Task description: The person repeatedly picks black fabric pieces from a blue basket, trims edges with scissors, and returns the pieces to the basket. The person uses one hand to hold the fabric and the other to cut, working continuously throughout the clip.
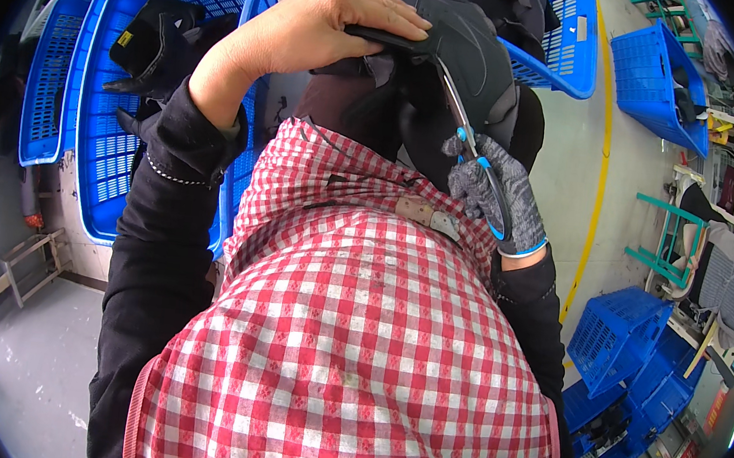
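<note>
My bare left hand (320, 28) pinches the edge of a dark grey and black fabric piece (473, 49) between thumb and fingers. Curved seam lines run over the piece, which lies above my knees; its exact kind I cannot make out. In my right hand (503, 189), covered by a grey knitted glove with a light blue cuff, is a pair of scissors (455, 101) with black and blue handles. Their blades point up and away from me, and the tips meet the fabric close to my left fingers. The blades look nearly closed.
A blue plastic basket (91, 158) with black gloves (151, 40) stands at my left. Another blue basket (579, 46) holding dark fabric is ahead. More blue crates (618, 333) and a green metal frame (671, 241) stand right, beyond a yellow floor line (604, 163). A red-checked apron (357, 334) covers my lap.
</note>
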